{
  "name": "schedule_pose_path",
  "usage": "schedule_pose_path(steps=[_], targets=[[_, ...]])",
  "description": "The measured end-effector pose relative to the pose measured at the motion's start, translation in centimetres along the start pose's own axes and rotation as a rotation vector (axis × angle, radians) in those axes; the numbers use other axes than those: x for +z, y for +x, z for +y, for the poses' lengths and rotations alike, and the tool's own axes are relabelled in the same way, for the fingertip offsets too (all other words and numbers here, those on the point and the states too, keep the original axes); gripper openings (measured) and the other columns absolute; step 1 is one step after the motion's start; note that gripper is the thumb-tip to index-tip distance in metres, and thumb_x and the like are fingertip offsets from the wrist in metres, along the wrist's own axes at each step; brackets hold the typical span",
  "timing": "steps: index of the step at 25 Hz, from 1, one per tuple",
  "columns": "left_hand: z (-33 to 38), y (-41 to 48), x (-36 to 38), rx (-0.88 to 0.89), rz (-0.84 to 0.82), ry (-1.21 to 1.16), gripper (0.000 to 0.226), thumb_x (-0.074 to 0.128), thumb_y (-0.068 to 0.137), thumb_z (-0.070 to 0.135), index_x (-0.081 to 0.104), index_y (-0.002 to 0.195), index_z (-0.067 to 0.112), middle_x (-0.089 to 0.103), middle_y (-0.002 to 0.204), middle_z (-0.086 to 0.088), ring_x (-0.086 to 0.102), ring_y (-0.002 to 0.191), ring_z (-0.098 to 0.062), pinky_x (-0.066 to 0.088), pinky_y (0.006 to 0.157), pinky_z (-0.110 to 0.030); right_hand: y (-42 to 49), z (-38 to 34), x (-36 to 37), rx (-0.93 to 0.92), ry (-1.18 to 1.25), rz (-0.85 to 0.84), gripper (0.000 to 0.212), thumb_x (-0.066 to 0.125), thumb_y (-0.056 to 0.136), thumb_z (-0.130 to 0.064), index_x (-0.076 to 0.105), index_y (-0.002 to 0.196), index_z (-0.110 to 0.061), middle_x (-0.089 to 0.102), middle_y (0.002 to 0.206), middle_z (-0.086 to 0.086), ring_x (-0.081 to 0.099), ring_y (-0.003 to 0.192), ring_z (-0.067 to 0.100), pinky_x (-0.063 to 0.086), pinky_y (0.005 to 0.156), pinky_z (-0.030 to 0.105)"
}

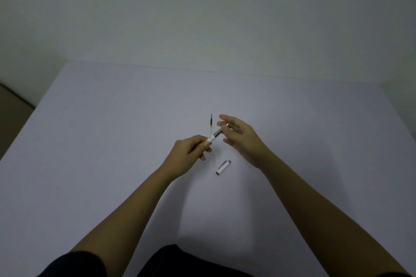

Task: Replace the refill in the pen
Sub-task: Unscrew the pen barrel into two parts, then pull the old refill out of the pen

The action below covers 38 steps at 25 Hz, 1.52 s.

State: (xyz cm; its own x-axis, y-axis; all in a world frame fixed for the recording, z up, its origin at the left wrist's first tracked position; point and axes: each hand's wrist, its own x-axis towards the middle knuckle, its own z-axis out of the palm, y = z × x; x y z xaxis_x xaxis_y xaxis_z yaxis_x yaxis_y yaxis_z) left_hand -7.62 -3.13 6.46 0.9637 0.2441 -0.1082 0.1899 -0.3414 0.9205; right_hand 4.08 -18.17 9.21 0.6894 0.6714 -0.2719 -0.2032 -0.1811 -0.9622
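Left hand point(191, 148) closed around the white pen barrel point(215, 136) above the middle of the bench point(112, 141), open end tipped away toward the far edge, probably to keep the mouth clear for loading. Refill point(211, 125) standing upright beside the barrel, lower end at the same fingers, seemingly pinched there too, though too small to tell whether partly inside. Right hand point(240, 136) open just beside the barrel tip, fingers spread and gripping nothing, likely poised to guide; cap point(223, 167) left lying nearer the front edge, out of the way.

Matt table point(112, 141); glossy plastic cap point(223, 167).
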Motion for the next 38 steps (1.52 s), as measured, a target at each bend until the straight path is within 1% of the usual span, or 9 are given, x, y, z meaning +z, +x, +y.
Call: schedule_pose_path(steps=[4, 8, 10, 13, 18, 20, 23, 27, 38], targets=[[-0.2, 0.1, -0.3, 0.023, 0.048, 0.057, 0.015, 0.054, 0.09, 0.034, 0.064, 0.092, 0.024, 0.072, 0.082, 0.004, 0.065, 0.066, -0.003, 0.042, 0.053, -0.008, 0.0, -0.3, 0.9, -0.031, -0.149, 0.171, 0.042, 0.068, 0.083, -0.026, 0.049, 0.12, -0.024, 0.071, 0.082, -0.008, 0.066, 0.082, 0.001, 0.048, 0.082, 0.022], [-0.4, 0.1, -0.5, 0.019, 0.019, 0.077, 0.016, 0.051, 0.092, 0.032, 0.064, 0.095, 0.023, 0.072, 0.086, 0.007, 0.064, 0.067, -0.002, 0.042, 0.054, -0.008, -0.1, -0.8, 0.1, -0.056, -0.056, 0.078, 0.056, 0.06, 0.088, -0.009, 0.034, 0.134, -0.027, 0.071, 0.1, -0.007, 0.067, 0.095, 0.003, 0.051, 0.077, 0.009], [-0.6, 0.0, -0.5, 0.01, 0.016, 0.07, 0.016, 0.051, 0.093, 0.031, 0.064, 0.095, 0.023, 0.071, 0.087, 0.009, 0.064, 0.069, -0.001, 0.043, 0.054, -0.007, 0.1, -1.0, -0.4, -0.081, -0.035, 0.078, 0.057, 0.059, 0.089, -0.008, 0.032, 0.135, -0.029, 0.07, 0.103, -0.01, 0.067, 0.099, 0.003, 0.051, 0.082, 0.011], [-1.2, -0.2, -0.1, -0.015, 0.015, 0.06, 0.015, 0.051, 0.092, 0.033, 0.063, 0.095, 0.024, 0.072, 0.087, 0.007, 0.066, 0.073, 0.0, 0.044, 0.056, -0.006, 0.5, -1.0, -0.8, -0.111, -0.009, 0.13, 0.05, 0.061, 0.088, -0.013, 0.039, 0.127, -0.033, 0.065, 0.108, -0.01, 0.066, 0.101, 0.005, 0.05, 0.09, 0.021], [-2.3, -0.3, 0.3, -0.068, 0.019, 0.048, 0.017, 0.05, 0.092, 0.035, 0.062, 0.098, 0.024, 0.072, 0.087, 0.002, 0.067, 0.079, -0.007, 0.054, 0.074, -0.033, 2.1, 0.2, -0.8, -0.109, 0.208, 0.228, 0.028, 0.059, 0.088, -0.006, 0.063, 0.1, -0.031, 0.065, 0.105, -0.001, 0.066, 0.097, 0.006, 0.048, 0.091, 0.024], [-2.5, -0.3, 0.1, -0.082, 0.035, 0.019, 0.018, 0.049, 0.093, 0.035, 0.061, 0.098, 0.023, 0.072, 0.092, 0.003, 0.068, 0.082, -0.004, 0.055, 0.08, -0.035, 2.8, 1.4, -0.8, -0.068, 0.274, 0.325, 0.021, 0.063, 0.086, -0.008, 0.068, 0.09, -0.028, 0.067, 0.098, 0.001, 0.065, 0.093, 0.008, 0.048, 0.088, 0.025], [-2.6, -0.2, -0.3, -0.105, 0.065, -0.027, 0.016, 0.049, 0.093, 0.034, 0.061, 0.097, 0.023, 0.071, 0.094, 0.009, 0.068, 0.08, 0.001, 0.054, 0.079, -0.027, 3.1, 4.4, -0.7, 0.023, 0.026, 0.426, 0.013, 0.066, 0.084, -0.011, 0.071, 0.089, -0.023, 0.07, 0.093, 0.004, 0.062, 0.087, 0.011, 0.046, 0.081, 0.023], [-2.4, -0.1, -0.9, -0.123, 0.103, -0.047, 0.016, 0.049, 0.093, 0.033, 0.06, 0.097, 0.022, 0.071, 0.093, 0.007, 0.069, 0.08, -0.002, 0.055, 0.079, -0.026, 3.2, 7.8, 0.2, 0.108, -0.434, 0.394, 0.014, 0.068, 0.082, -0.013, 0.073, 0.094, -0.008, 0.074, 0.099, 0.011, 0.066, 0.087, 0.015, 0.042, 0.074, 0.008], [-3.0, -0.3, -1.5, -0.145, 0.114, -0.06, 0.016, 0.048, 0.093, 0.034, 0.061, 0.094, 0.024, 0.071, 0.091, 0.008, 0.069, 0.078, -0.004, 0.056, 0.081, -0.03, 4.3, 10.0, 1.1, 0.27, -0.874, 0.347, 0.026, 0.062, 0.088, -0.024, 0.066, 0.098, -0.001, 0.069, 0.103, 0.017, 0.063, 0.097, 0.03, 0.045, 0.075, 0.029]])
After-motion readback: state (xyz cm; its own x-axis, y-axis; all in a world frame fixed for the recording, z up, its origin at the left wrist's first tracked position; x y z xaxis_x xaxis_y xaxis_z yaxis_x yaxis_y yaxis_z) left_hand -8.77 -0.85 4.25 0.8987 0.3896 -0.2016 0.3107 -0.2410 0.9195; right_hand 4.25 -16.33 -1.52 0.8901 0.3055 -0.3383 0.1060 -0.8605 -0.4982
